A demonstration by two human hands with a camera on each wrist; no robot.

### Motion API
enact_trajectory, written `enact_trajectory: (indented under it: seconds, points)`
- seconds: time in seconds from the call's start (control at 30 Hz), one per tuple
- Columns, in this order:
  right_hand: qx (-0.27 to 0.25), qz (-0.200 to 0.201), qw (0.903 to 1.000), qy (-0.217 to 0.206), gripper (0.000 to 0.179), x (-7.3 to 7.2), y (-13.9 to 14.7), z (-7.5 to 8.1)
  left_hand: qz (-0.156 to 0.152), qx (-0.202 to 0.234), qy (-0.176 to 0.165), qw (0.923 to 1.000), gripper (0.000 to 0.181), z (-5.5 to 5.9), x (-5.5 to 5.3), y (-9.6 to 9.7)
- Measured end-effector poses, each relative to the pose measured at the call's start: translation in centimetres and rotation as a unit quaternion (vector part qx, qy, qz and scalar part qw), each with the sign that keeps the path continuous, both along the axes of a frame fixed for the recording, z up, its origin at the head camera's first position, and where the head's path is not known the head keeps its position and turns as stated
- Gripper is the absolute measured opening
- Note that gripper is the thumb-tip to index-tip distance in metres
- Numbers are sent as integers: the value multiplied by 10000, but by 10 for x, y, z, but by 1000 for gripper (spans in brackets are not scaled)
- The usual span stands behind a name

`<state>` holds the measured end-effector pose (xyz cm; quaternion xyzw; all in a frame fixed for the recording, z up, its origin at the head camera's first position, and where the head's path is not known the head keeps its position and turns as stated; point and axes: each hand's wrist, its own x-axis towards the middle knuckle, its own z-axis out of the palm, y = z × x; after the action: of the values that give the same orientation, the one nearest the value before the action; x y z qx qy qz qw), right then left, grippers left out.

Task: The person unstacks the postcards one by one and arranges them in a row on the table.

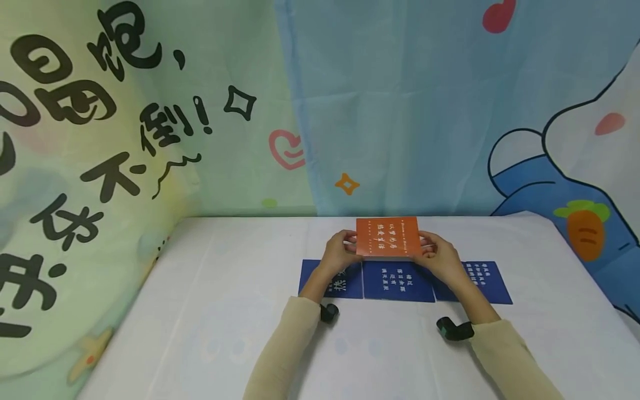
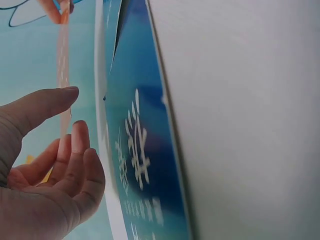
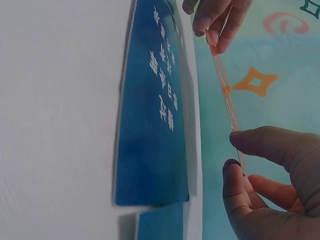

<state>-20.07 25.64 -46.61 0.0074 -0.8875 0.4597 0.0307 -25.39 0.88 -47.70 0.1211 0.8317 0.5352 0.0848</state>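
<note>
Both hands hold an orange card [image 1: 387, 236] with white lettering, raised above the far part of the table and tilted so its face shows in the head view. The left hand [image 1: 340, 253] pinches its left edge, thumb on the near side and fingers behind. At the opposite edge, the right hand [image 1: 442, 258] pinches it the same way. Seen nearly edge-on, the card [image 3: 226, 90] looks thin in the right wrist view. Below lie three blue cards with white lettering, side by side: a left one [image 1: 354, 286], a middle one [image 1: 397, 282] and a right one [image 1: 487, 282], partly covered by the forearms.
A white cloth [image 1: 215, 311] covers the table. Behind it hangs a printed curtain [image 1: 400, 111] with large black characters and cartoon figures, close to the table's far edge. Black wrist devices [image 1: 455, 329] sit at both sleeve cuffs.
</note>
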Motion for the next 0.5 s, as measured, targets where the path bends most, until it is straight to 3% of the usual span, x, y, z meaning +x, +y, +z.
enact_trajectory:
  seconds: [0.5]
  points:
    - [-231, 233, 9993, -152, 64, 4, -20, -4, 74, -25, -24, 10000, 66, 1, 11, -26]
